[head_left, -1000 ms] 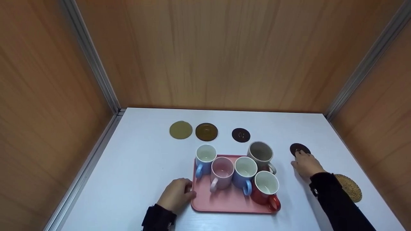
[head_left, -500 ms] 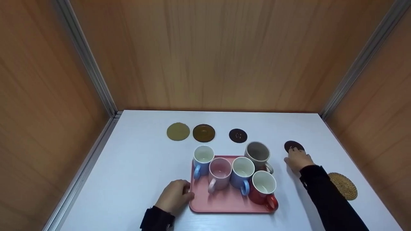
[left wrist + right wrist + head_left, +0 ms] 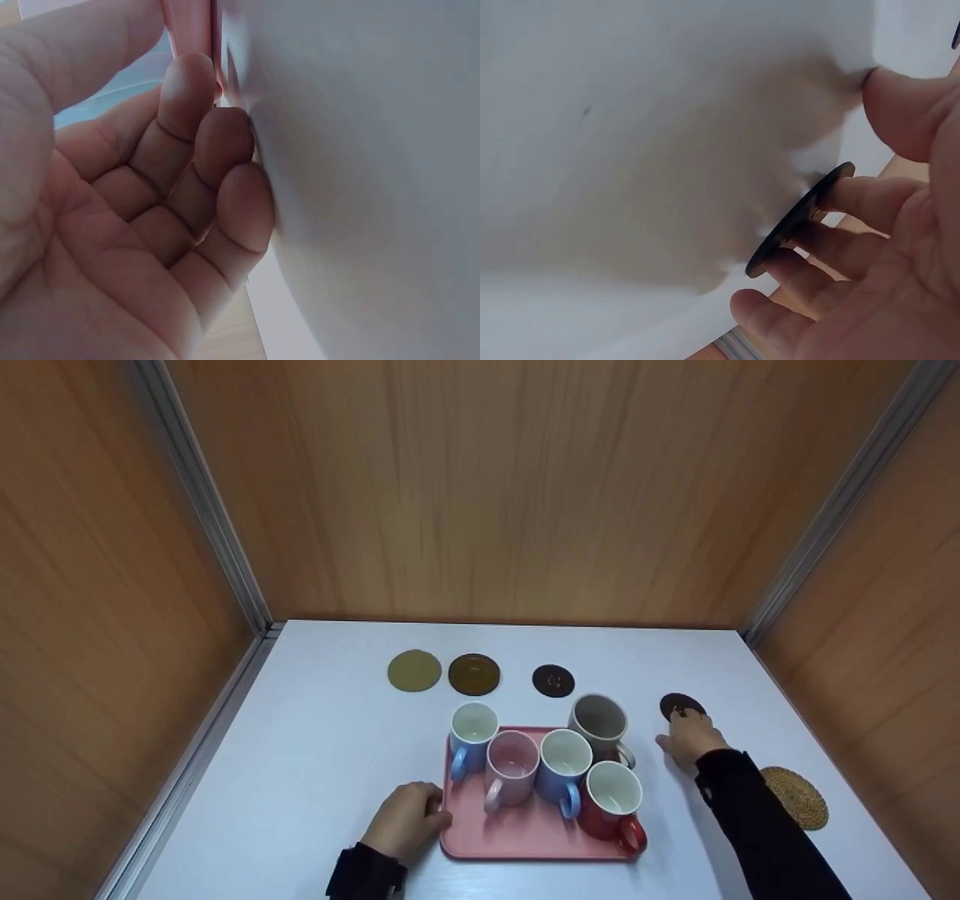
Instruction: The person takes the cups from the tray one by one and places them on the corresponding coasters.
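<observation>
My left hand (image 3: pixel 403 819) grips the left rim of a pink tray (image 3: pixel 525 838), thumb on top and fingers curled at the edge. Several mugs stand upright on the tray: two blue ones, a pink mug (image 3: pixel 513 780), a red mug (image 3: pixel 600 817) and a grey mug (image 3: pixel 600 720) at the back right corner. To the right of the tray, my right hand (image 3: pixel 691 739) lays its fingertips on a dark round coaster (image 3: pixel 673 702). In the right wrist view the fingers touch the coaster (image 3: pixel 799 221) while the thumb stays apart from it, against the table.
Along the back of the white table (image 3: pixel 330 720) lie an olive coaster (image 3: pixel 414 670), a brown coaster (image 3: pixel 474 674) and another dark coaster (image 3: pixel 553 681). A woven coaster (image 3: pixel 796 799) lies partly behind the right sleeve. Wooden panels (image 3: pixel 510 495) enclose the back and sides.
The right hand has slid the dark coaster slightly farther from me. The left hand keeps its place at the tray. The head view has shifted a little.
</observation>
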`<state>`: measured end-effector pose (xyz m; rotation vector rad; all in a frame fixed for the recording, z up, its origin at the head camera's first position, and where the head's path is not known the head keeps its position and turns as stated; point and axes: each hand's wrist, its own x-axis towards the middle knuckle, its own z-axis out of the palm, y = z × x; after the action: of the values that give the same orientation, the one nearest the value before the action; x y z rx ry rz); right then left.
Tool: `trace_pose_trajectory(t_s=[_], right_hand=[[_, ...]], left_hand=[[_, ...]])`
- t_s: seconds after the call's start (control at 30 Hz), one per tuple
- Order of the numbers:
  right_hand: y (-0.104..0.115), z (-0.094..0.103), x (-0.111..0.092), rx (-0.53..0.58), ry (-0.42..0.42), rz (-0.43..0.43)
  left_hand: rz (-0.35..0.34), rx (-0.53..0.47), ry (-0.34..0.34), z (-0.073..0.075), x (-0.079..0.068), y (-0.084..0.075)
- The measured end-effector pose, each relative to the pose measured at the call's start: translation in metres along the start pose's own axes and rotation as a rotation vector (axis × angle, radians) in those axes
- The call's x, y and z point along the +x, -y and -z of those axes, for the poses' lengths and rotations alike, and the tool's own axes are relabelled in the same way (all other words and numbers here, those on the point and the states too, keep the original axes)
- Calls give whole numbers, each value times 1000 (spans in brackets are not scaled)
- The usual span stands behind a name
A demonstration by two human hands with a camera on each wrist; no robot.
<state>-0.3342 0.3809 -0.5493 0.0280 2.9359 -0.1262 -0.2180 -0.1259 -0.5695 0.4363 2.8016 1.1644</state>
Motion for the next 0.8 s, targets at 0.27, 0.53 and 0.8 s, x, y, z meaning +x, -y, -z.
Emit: trace_pose_trajectory(t_s=[0.27,0.53,0.8], right_hand=[[8,3,-2,-44,-65,43],[29,-2,8,-38,-105,114],[49,-14,25,7,-146,163]], left_hand=[[-5,-13,-4,2,-1,-2],[10,-15,3,1,0,-2],[31,7,15,0,1,-4]])
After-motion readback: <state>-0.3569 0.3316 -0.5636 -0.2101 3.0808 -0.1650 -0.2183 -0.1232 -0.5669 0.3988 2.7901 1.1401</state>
